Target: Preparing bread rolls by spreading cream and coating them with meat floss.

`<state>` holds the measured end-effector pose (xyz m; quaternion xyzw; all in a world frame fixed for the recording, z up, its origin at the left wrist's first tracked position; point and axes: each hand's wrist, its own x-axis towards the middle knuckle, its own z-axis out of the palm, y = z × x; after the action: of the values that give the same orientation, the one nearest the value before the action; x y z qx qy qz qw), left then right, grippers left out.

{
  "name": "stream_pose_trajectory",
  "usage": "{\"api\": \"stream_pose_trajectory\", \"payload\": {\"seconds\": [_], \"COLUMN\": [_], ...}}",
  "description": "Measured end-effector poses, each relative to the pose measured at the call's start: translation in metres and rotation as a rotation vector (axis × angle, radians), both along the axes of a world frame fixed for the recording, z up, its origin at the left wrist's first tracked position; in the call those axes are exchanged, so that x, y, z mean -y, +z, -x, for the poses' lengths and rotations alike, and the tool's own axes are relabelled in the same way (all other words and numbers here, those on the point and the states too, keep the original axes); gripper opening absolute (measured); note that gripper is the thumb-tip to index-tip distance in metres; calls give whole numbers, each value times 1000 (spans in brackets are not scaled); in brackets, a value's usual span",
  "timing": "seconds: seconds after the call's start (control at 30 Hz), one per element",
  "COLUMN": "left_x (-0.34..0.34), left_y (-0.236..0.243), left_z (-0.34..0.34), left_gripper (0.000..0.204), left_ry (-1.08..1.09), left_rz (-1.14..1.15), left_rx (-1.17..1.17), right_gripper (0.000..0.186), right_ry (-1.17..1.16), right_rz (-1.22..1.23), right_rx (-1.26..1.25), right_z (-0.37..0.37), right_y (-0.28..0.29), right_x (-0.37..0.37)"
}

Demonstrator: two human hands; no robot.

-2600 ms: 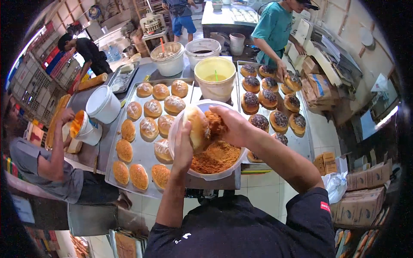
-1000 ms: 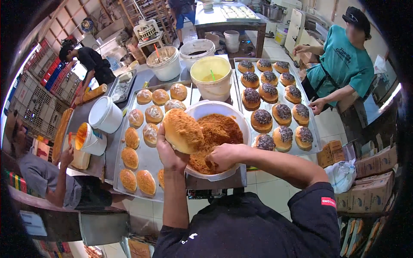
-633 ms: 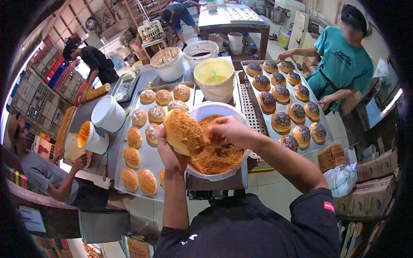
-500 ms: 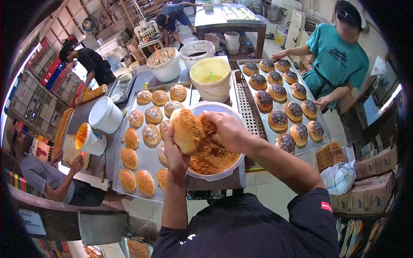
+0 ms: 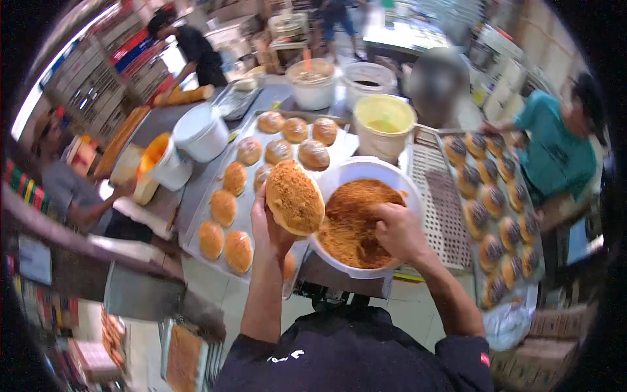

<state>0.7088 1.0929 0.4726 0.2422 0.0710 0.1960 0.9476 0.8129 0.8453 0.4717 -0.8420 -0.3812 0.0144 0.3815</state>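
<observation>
My left hand (image 5: pixel 273 228) holds a round bun (image 5: pixel 295 198) from below, beside the left rim of a white bowl. The bun's upper face is coated in orange-brown crumbs and turned toward me; its pale side shows along the edge. Loose crumbs (image 5: pixel 349 212) of the same colour fill the bowl (image 5: pixel 349 271). My right hand (image 5: pixel 403 232) is over the right part of the crumbs, its fingers curled in and touching them. What those fingers hold, if anything, is hidden.
Left of the bowl, a metal tray (image 5: pixel 196 225) carries glazed and crumbed buns. A cream bucket (image 5: pixel 385 140) stands behind the bowl. On the right, a perforated tray (image 5: pixel 444 215) adjoins a tray of dark-topped buns (image 5: pixel 493 199), near a person in teal (image 5: pixel 555 150). Other people work at left.
My right hand has left the bun and gone down into the bowl's crumbs. The bun now tilts with its crumbed face toward me. The whole view has swung, shifting the surroundings.
</observation>
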Motion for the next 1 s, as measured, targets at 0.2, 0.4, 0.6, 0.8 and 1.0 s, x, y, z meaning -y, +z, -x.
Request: {"api": "stream_pose_trajectory", "payload": {"seconds": [0.2,0.4,0.6,0.8,1.0], "left_x": [-110,-190,-224,-100,-84], "left_y": [-60,-195,-237,-139,-155], "left_z": [35,8,27,47,22], "left_gripper": [47,45,32,41,40], "left_ry": [278,171,396,513,-41], "left_rz": [-7,-26,-509,-1102,-1449], "left_rx": [-206,-532,-913,-1001,-1446], "right_gripper": [29,27,25,22,21], "right_ry": [3,-49,-41,-106,-21], "right_rz": [-4,23,34,23,-12], "right_rx": [235,72,32,0,-6], "right_z": [9,14,16,14,17], "right_y": [13,19,19,19,23], "right_x": [-1,0,-8,-2,-8]}}
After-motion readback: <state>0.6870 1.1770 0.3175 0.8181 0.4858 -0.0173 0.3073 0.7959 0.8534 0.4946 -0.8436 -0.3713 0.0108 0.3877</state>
